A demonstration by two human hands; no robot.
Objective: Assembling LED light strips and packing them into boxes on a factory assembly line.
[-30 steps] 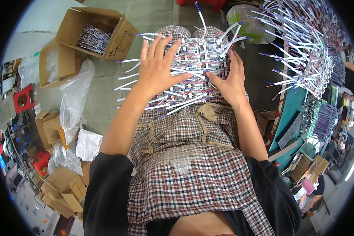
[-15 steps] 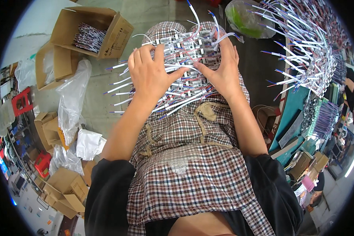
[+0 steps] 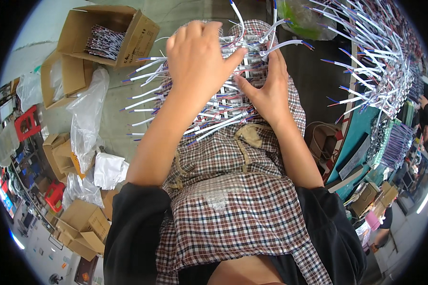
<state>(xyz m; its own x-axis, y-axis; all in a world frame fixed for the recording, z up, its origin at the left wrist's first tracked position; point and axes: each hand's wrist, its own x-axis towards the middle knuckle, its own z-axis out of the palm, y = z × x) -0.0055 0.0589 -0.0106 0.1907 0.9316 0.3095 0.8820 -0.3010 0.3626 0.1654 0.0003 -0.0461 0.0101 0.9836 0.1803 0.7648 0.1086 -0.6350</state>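
Across my lap lies a panel of small circuit modules in rows, with white cables sticking out on both sides and blue and red wire ends. Over its far left part is my left hand, fingers slightly bent and thumb stretched toward the middle; its fingertips are partly hidden, and I see nothing held in it. My right hand grips the panel's right side, thumb on the modules and fingers along the edge. Several loose white cables rise beyond the right fingers.
A checked apron covers my lap. At far left, a cardboard box holds a bundle of wired pieces. On the right, a green-topped table carries a large heap of wired modules. Plastic bags and more boxes line the left.
My left hand has moved farther away across the panel, its thumb lifting away from the right thumb. The right hand stays at the panel's right side; cables near it have shifted rightward.
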